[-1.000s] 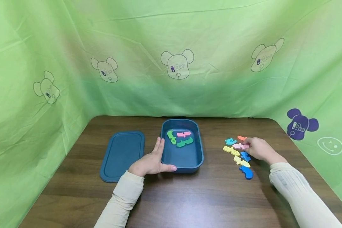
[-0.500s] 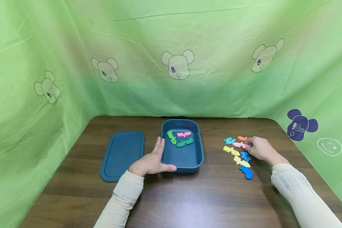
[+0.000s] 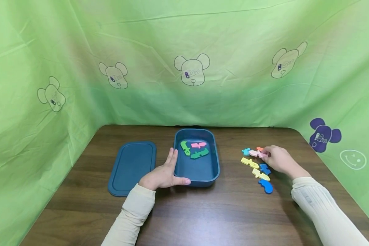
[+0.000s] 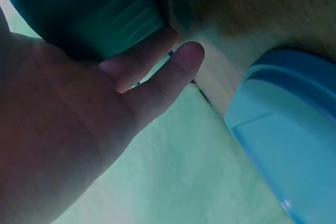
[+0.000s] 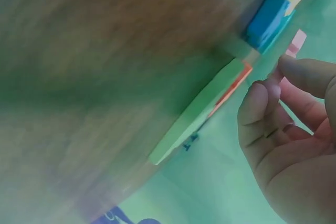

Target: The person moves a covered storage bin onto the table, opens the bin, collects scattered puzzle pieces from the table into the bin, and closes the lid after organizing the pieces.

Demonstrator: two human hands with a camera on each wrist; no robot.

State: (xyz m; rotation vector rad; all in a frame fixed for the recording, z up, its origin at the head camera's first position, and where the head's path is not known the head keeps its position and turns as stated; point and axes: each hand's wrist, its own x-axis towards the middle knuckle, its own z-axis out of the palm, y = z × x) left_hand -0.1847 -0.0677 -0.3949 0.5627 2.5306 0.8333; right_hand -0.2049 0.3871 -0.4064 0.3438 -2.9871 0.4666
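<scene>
My left hand (image 3: pixel 163 174) rests against the blue box (image 3: pixel 195 172), straight fingers along its left side and thumb over the near rim. In the left wrist view, the fingers lie beside the box wall. Toward the right of the table, my right hand (image 3: pixel 279 160) pinches a pale pink puzzle piece (image 3: pixel 256 154) between thumb and fingertips. The right wrist view has this piece held off the table. Around it lie a teal piece (image 3: pixel 245 151), a partly covered orange piece (image 3: pixel 259 149), yellow pieces (image 3: pixel 249 162) and blue pieces (image 3: pixel 266 186). A light green piece (image 5: pixel 197 114) lies behind the hand.
Inside the box are a light green piece (image 3: pixel 185 148), a bright pink piece (image 3: pixel 198 145) and a dark green piece (image 3: pixel 200 153). The flat blue lid (image 3: pixel 132 169) lies left of the box. A green cloth (image 3: pixel 190 102) hangs behind the wooden table (image 3: pixel 203 215).
My right hand has picked up the pale pink piece and shifted it slightly left and away, so it now overlaps the teal piece. The left hand has stayed at the box.
</scene>
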